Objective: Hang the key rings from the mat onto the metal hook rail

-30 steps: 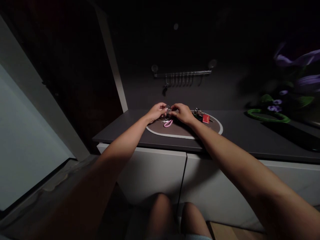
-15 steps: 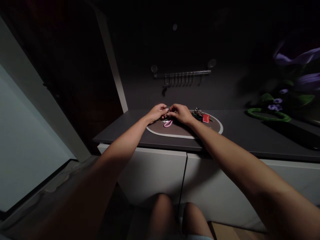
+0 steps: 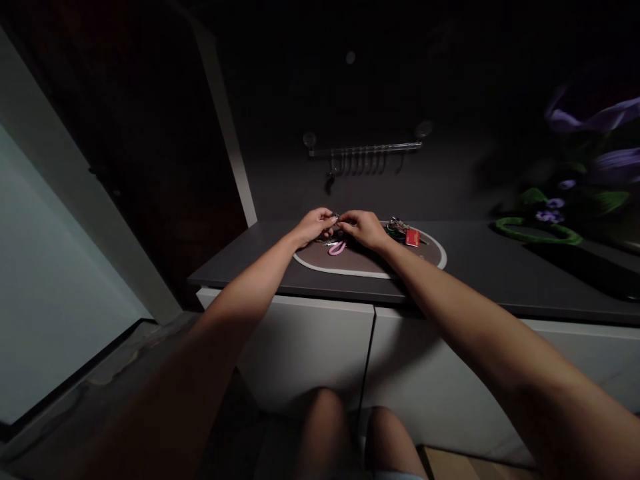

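Small metal piece pinched in my fingers over the mat

Over the mat [image 3: 350, 270], my left hand [image 3: 316, 225] grips a small metal piece [image 3: 336, 216] between thumb and fingers. My right hand [image 3: 364, 228] reaches its fingertips to it, nearly closed; I cannot tell whether they clamp it. On the mat, a pink loop [image 3: 337, 249] lies just below my hands, and a red tag [image 3: 413, 237] sits near the right end beside a bunch of keys [image 3: 397, 227].

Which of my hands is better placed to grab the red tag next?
Probably the right hand: it is nearer the red tag, which lies to its right on the mat. The left hand is farther off and seems to pinch a small shiny thing.
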Action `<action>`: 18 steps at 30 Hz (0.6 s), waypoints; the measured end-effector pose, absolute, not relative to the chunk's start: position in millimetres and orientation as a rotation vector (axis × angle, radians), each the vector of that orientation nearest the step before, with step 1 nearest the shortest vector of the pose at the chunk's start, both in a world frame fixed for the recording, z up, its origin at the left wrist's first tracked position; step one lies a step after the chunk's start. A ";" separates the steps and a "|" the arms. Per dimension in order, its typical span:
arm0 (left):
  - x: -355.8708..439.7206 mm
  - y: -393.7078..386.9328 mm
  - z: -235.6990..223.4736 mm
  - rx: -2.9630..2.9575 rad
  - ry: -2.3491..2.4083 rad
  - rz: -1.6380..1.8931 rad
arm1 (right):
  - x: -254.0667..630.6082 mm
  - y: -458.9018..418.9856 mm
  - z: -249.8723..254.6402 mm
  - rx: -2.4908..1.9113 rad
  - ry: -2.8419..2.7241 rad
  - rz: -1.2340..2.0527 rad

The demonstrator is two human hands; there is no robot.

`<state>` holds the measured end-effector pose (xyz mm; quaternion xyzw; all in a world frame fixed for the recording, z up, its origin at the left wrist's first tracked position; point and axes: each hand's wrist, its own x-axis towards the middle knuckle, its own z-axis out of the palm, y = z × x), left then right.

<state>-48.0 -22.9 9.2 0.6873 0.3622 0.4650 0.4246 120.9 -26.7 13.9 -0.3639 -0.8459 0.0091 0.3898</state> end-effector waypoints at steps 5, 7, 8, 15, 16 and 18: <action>-47.5 -24.1 10.3 1.723 0.916 1.158 | 120.9 -25.0 13.7 -0.923 -2.141 -0.006; -47.5 -24.6 10.5 1.723 0.923 1.162 | 121.1 -24.3 13.9 -0.928 -2.133 -0.009; -47.7 -24.9 10.6 1.723 0.932 1.164 | 121.3 -23.9 14.0 -0.931 -2.120 -0.012; -48.4 -29.2 12.4 1.762 0.976 1.123 | 123.5 -23.2 15.2 -0.932 -2.033 0.024; -48.4 -29.6 12.5 1.777 0.972 1.132 | 123.6 -23.5 15.4 -0.934 -2.029 0.043; -48.3 -30.2 12.7 1.813 0.959 1.156 | 123.5 -24.3 15.8 -0.931 -2.014 0.072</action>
